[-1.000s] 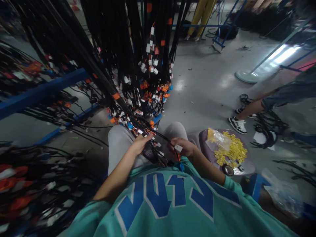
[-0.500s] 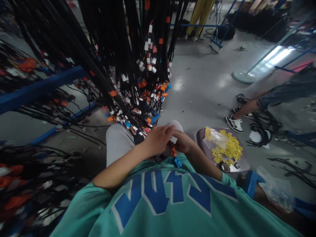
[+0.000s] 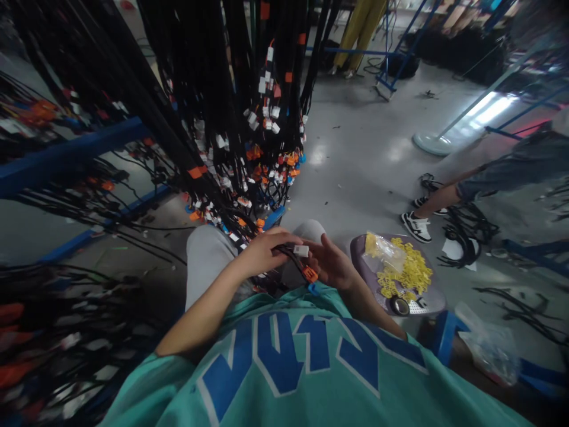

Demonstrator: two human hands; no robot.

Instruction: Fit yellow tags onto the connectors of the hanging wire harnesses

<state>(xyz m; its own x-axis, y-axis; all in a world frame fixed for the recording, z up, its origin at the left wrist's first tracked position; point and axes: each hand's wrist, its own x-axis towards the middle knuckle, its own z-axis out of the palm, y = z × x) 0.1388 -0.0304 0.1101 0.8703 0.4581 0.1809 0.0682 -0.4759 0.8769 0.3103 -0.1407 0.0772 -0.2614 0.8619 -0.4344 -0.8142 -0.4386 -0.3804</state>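
Over my lap, my left hand (image 3: 265, 254) is closed around a black wire harness (image 3: 291, 256). A white label tag (image 3: 301, 251) is fixed to the harness. At its end hang an orange connector (image 3: 310, 273) and a blue connector (image 3: 314, 289). My right hand (image 3: 334, 265) is just to the right of these, its thumb raised and its fingers apart. Its fingertips lie behind the label and the orange connector; I cannot tell whether they touch them.
Hanging black harnesses (image 3: 208, 118) with many small connectors fill the space ahead and left, beside a blue rack bar (image 3: 71, 148). To my right, a grey stool (image 3: 362, 261) bears yellow plastic parts (image 3: 413, 267) and a tape roll (image 3: 399, 305). Another person's leg (image 3: 438, 198) stands beyond.
My hands have moved apart, the left one slightly leftward. My right hand has opened, and the label and connectors are now more exposed, the harness turned more sideways.
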